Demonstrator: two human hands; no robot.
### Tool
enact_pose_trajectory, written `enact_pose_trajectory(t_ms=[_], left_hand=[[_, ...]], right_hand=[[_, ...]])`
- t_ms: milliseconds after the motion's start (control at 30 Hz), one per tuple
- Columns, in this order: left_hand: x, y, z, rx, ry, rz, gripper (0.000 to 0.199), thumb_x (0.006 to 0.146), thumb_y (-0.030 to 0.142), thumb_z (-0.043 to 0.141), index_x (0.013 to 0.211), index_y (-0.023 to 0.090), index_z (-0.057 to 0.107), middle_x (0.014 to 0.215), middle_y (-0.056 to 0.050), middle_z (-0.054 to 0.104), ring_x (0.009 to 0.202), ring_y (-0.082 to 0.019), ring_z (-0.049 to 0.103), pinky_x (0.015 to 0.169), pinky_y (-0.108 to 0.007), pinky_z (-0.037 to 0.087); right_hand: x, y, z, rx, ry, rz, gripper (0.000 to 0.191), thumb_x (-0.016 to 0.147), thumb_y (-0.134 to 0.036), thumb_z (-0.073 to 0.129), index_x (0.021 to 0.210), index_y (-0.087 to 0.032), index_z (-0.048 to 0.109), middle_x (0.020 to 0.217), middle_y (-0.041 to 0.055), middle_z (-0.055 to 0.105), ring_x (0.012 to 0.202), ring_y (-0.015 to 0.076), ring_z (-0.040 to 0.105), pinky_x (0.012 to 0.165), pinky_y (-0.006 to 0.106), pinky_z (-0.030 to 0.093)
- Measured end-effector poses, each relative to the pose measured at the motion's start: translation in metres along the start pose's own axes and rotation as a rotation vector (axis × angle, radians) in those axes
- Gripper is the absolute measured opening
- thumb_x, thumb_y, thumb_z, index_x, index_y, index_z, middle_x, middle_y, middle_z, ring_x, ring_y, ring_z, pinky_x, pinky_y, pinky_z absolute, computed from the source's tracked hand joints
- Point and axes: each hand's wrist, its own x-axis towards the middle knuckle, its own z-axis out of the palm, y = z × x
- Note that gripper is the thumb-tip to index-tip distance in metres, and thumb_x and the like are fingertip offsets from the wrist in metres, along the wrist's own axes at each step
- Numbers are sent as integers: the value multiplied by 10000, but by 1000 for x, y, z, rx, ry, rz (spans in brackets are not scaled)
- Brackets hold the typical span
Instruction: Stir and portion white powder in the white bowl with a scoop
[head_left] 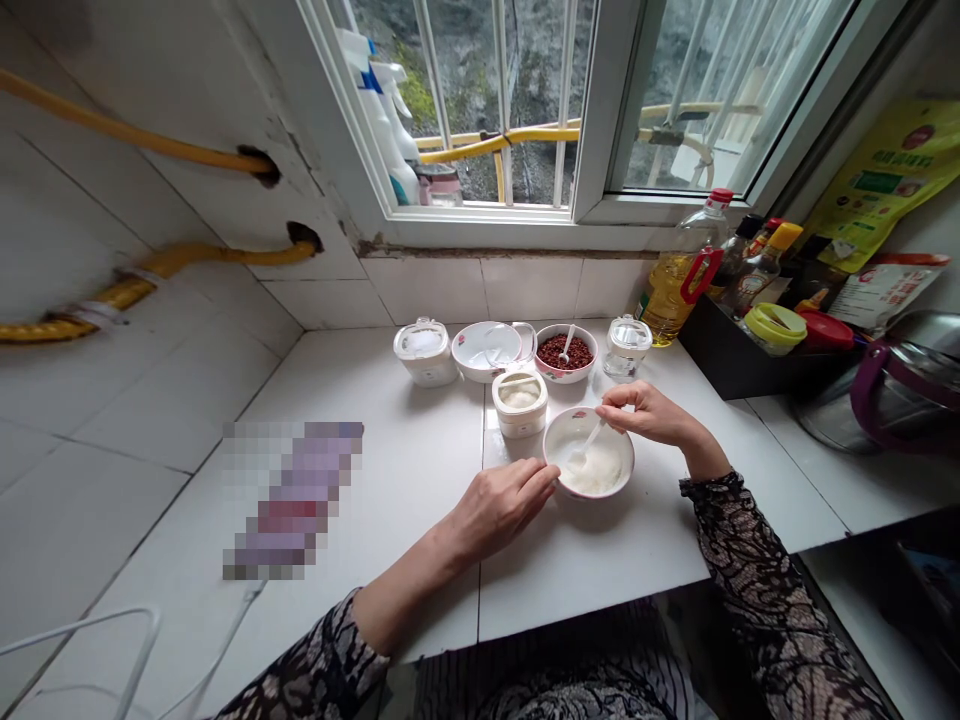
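Note:
A white bowl (625,470) with a thin coloured rim stands on the counter, with white grains (598,474) lying in its bottom. My left hand (501,508) holds the bowl's left rim, fingers together against the edge. My right hand (646,412) pinches the handle of a small white spoon (592,437), whose head rests among the grains. Just behind the bowl is an uncovered white jar (520,418) with pale contents. Farther back, another bowl (565,374) of dark red beans (553,347) has a white spoon (568,340) standing in it.
At the back stand a lidded white jar (426,360), a white bowl (487,370) and a clear-lidded jar (628,352). An oil bottle (679,290), a black condiment box (720,355) and a metal kettle (832,405) are on the right. A blurred-out flat object (300,500) with a cable lies left.

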Motion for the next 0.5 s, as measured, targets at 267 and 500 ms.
enact_pose_trajectory(t_ms=[267,500], left_hand=[[0,0,-1,-3,2,2,202,1048,206,326,1066,146,518,823,-30,643,637,-119,596,494,-220,430],[-1,0,0,-9,3,0,200,1043,199,328,1063,146,520,828,-33,639,638,-114,591,506,-212,441]], right_hand=[[3,6,-2,99,83,41,493,853,-553,562,548,-171,497,529,-25,481,521,83,393,522,244,307],[16,11,10,350,314,88,571,734,-709,637,555,-174,549,510,-10,529,495,98,457,539,262,391]])
